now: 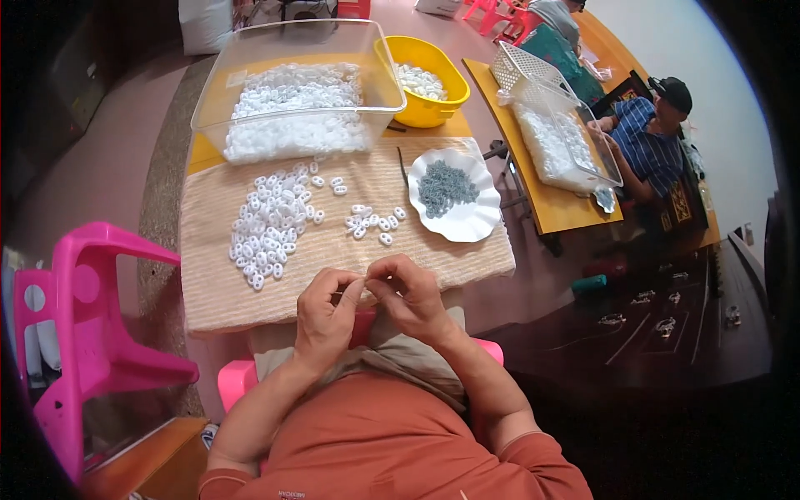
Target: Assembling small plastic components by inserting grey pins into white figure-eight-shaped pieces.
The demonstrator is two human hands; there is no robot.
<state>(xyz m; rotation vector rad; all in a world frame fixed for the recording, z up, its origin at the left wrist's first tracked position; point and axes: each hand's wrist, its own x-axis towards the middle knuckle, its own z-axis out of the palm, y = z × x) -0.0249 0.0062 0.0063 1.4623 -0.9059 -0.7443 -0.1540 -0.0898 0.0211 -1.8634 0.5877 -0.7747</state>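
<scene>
My left hand (327, 315) and my right hand (410, 296) meet at the table's near edge, thumbs and fingertips pinched close together. Whatever lies between the fingertips is too small and covered to make out. Just beyond them, a small group of white oval plastic pieces with two holes (367, 222) is scattered on the striped cloth (333, 287). A larger heap of the same white pieces (271, 221) spreads to the left. On the right, a white scalloped plate (473, 227) holds a mound of small grey parts (447, 188).
A big clear bin (300, 125) of white pieces stands at the back, beside a yellow tub (446, 108). A pink chair (108, 333) is at the left. At the right, another person (654, 133) sits by a second table (546, 212) with a clear bin (600, 171).
</scene>
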